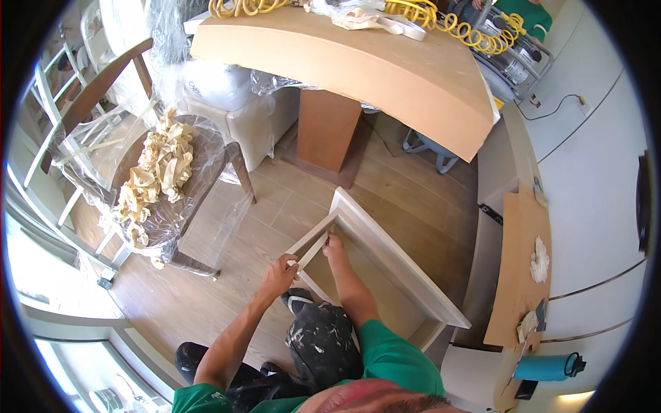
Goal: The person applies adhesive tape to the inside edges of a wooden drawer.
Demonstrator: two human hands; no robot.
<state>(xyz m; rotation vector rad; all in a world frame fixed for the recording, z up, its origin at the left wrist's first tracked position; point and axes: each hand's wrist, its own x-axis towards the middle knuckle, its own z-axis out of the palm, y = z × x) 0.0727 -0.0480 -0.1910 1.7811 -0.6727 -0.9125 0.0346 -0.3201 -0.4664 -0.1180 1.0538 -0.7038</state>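
A pale wooden drawer [392, 253] with a white front panel lies tilted before my knees, its open side toward me. My left hand [279, 274] is closed at the drawer's near left corner, fingers on its edge, with a small white bit at the fingertips. Inside the drawer, close to the far left corner, my right hand [333, 246] is closed in a pinch beside the side wall. What sits between its fingertips is too small to make out.
Crumpled tan paper or tape [160, 165] heaps on a plastic-wrapped chair [196, 199] at left. A cardboard-covered table [358, 55] with a yellow coiled hose [475, 38] stands ahead. At right are a cardboard sheet [513, 268] and blue bottle [547, 367]. Another person [533, 17] is at upper right.
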